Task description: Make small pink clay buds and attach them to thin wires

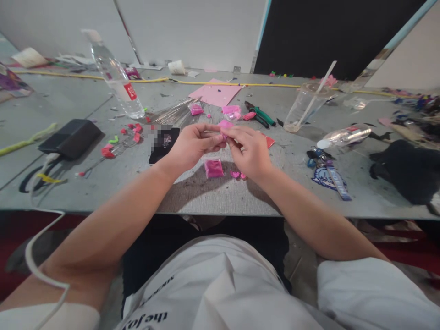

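Observation:
My left hand (193, 145) and my right hand (250, 151) meet above the middle of the table. Fingertips of both are pinched on a small pink piece (225, 124) that looks like soft modelling clay; the fingers hide part of it. Just below them lies a clear packet of deep pink clay (213, 168), with small pink bits (235, 174) beside it. Beyond my hands are another pink packet (195, 108) and a lighter pink packet (231, 111). Green-handled pliers (263, 114) rest to their right. Near my left wrist is a black pouch (163, 144), partly blurred.
A water bottle (118, 82) stands at left, near a black power adapter (70, 138) and small red flower-like pieces (135, 130). Pink paper (218, 93) lies behind. Rightward are a plastic cup with a straw (302, 110), a lying bottle (347, 135), keychains (330, 176) and black cloth (409, 169).

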Motion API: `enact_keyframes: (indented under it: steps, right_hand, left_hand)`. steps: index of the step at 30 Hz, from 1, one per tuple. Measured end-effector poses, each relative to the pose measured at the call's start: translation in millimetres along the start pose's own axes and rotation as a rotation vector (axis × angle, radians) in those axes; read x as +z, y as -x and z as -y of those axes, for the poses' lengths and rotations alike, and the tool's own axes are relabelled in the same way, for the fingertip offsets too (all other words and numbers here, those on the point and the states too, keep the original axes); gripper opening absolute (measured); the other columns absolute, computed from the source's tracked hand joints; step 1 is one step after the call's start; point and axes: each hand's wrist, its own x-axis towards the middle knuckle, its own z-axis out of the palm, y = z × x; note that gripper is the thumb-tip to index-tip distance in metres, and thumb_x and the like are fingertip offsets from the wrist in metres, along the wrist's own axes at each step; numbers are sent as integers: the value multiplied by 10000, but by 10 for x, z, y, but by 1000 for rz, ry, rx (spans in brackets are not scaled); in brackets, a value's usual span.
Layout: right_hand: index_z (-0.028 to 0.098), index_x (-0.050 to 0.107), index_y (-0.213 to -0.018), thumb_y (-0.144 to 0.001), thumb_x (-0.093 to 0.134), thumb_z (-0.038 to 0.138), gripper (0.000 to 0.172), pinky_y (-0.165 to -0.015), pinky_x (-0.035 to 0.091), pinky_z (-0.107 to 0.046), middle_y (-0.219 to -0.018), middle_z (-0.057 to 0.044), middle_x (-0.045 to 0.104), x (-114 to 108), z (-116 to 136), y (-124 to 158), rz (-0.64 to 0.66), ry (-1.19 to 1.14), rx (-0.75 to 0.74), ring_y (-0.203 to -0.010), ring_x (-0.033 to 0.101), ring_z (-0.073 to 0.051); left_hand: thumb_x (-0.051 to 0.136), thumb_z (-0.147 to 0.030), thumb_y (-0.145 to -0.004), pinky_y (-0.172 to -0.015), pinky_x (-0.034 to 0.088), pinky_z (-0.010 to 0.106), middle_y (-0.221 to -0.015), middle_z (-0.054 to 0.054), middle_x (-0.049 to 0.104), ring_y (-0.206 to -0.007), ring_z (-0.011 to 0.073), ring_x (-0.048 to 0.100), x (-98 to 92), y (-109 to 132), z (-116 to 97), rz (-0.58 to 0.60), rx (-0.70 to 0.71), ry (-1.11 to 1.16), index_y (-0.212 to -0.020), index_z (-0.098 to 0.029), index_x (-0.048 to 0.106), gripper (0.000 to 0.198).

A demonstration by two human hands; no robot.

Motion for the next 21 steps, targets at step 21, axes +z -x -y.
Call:
enact_keyframes:
  steps: [21]
  right_hand:
    - [255,820,-1124,-989,615,194,253,-904,673,-414,-1081,-48,855,-13,161,8,-67,-138,158,-968,811,-227]
  left_hand:
    - [943,-218,-741,-644,563,248,-754,1,769,-680,122,704,50,42,-50,-68,240,-283,-904,-187,774,237]
